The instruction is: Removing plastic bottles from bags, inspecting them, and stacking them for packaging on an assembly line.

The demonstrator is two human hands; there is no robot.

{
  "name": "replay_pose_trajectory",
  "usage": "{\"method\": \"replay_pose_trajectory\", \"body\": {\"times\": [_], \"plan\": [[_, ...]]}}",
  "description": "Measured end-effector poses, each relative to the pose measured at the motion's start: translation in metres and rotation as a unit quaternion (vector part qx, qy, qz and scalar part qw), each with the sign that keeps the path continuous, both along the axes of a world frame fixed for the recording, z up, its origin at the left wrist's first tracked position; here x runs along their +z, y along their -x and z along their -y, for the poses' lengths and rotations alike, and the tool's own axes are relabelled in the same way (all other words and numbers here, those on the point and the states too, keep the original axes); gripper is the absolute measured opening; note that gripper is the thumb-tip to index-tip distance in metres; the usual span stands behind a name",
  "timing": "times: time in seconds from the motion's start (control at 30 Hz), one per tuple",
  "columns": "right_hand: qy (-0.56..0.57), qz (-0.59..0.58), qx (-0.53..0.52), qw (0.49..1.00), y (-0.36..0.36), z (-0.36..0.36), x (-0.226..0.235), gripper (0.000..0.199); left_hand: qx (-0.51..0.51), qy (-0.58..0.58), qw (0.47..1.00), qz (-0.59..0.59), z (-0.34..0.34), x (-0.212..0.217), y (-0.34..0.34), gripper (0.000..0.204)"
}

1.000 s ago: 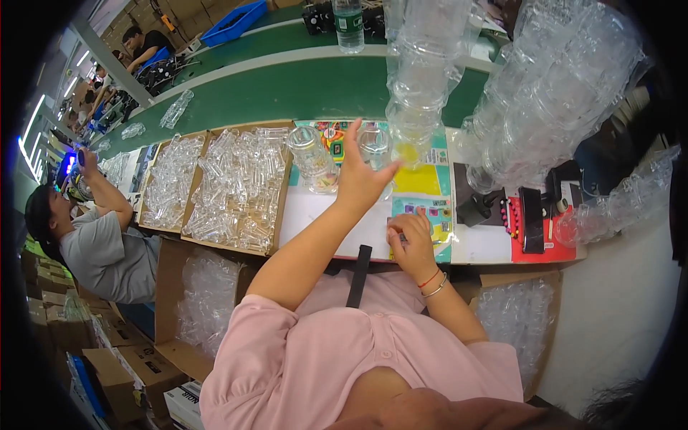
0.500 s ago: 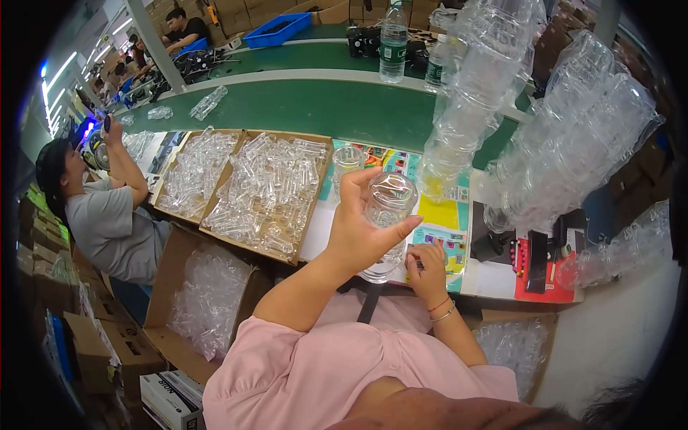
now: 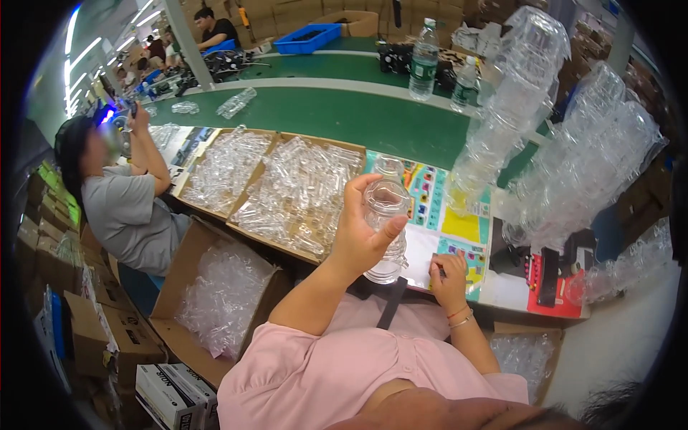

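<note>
My left hand [image 3: 362,233] is closed round a clear plastic jar [image 3: 390,247], thumb across its front, lifted over the table's near edge. The jar is ribbed and see-through, and stands nearly upright in the grip. To its right, my right hand [image 3: 449,278] rests at the table edge apart from the jar, with curled fingers. Whatever may be in those fingers is too small to make out. Just beyond the held jar, another clear container [image 3: 388,165] stands on the printed sheets [image 3: 428,188], partly covered by it.
Cardboard trays [image 3: 294,193] of clear plastic tubes lie left. Tall stacks of nested clear plastic pieces [image 3: 502,118] lean at the right. Below left sits a carton [image 3: 168,287] of plastic parts. A green surface [image 3: 315,115] with water bottles [image 3: 423,61] lies behind. A co-worker [image 3: 125,208] sits at left.
The view has shifted, so the table appears farther right. My left hand has tilted the jar, changing which part of its top shows. My right hand is farther from the jar.
</note>
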State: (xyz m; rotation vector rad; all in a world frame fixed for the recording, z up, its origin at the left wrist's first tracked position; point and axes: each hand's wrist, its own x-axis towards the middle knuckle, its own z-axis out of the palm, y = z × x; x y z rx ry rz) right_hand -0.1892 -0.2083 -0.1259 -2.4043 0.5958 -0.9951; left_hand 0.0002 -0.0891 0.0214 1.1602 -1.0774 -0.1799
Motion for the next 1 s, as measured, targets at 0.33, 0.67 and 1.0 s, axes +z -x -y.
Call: {"method": "replay_pose_trajectory", "body": {"times": [0.33,0.67,1.0], "plan": [[0.035,0.001,-0.005,0.999,-0.001,-0.001,0.001,0.005,0.108,-0.023,0.977,-0.184,-0.022,-0.036,-0.133,0.043],[0.042,-0.031,-0.008,0.999,-0.004,-0.006,0.002,0.005,0.125,0.029,0.947,-0.293,-0.059,-0.067,-0.241,0.043],[0.087,-0.063,-0.024,0.994,-0.011,-0.005,0.001,0.006,-0.138,0.067,0.921,-0.358,-0.073,-0.072,-0.317,0.055]]}}
